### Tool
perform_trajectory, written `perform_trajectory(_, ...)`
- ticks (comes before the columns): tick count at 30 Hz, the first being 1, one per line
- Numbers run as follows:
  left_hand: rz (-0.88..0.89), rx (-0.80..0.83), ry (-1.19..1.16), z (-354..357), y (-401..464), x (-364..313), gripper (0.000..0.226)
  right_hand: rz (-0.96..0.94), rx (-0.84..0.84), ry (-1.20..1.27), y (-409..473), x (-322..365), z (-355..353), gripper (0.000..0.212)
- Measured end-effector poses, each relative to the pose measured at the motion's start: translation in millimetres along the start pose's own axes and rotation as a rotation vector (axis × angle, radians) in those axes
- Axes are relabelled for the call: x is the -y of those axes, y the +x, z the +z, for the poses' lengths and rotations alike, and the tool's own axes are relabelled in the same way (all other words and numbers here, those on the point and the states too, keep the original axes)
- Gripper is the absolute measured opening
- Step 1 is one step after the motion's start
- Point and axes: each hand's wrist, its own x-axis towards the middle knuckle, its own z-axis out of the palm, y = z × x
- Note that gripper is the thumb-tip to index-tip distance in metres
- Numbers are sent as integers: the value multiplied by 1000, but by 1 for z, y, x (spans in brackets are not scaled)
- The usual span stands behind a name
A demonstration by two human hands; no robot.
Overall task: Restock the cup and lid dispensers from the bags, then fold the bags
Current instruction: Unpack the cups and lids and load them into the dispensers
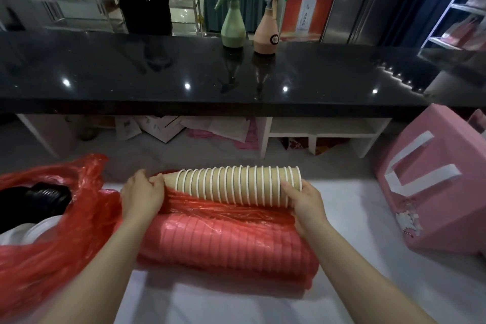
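A long stack of tan paper cups (234, 185) lies on its side across the middle, held just above a red plastic bag (226, 239) that still wraps another cup stack. My left hand (143, 193) grips the narrow bottom end of the tan stack, where bag film bunches. My right hand (305, 201) curls round the wide open end. At the far left a second red bag (52, 250) lies open with a stack of black lids (44, 196) and some white lids inside.
A pink paper bag (431, 192) with white handles stands at the right. Behind runs a black counter (184, 73) bearing a green spray bottle (232, 18) and a pink one (267, 31). White shelving (320, 134) and loose papers sit under it. A person stands beyond the counter.
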Motion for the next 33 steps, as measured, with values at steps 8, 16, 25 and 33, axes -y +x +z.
perform_trajectory(8,-190,79,-237,-17,20,7,70,40,-38,136,-4,9,-4,13)
perform_trajectory(16,120,-110,-540,-50,8,-12,33,-110,46,75,-10,36,-11,16)
perform_trajectory(25,123,-116,-1161,-104,-42,-20,1,-208,255,36,-34,48,-11,22)
perform_trajectory(33,16,-234,-1352,-143,-124,-4,9,-75,464,162,-69,39,-20,19)
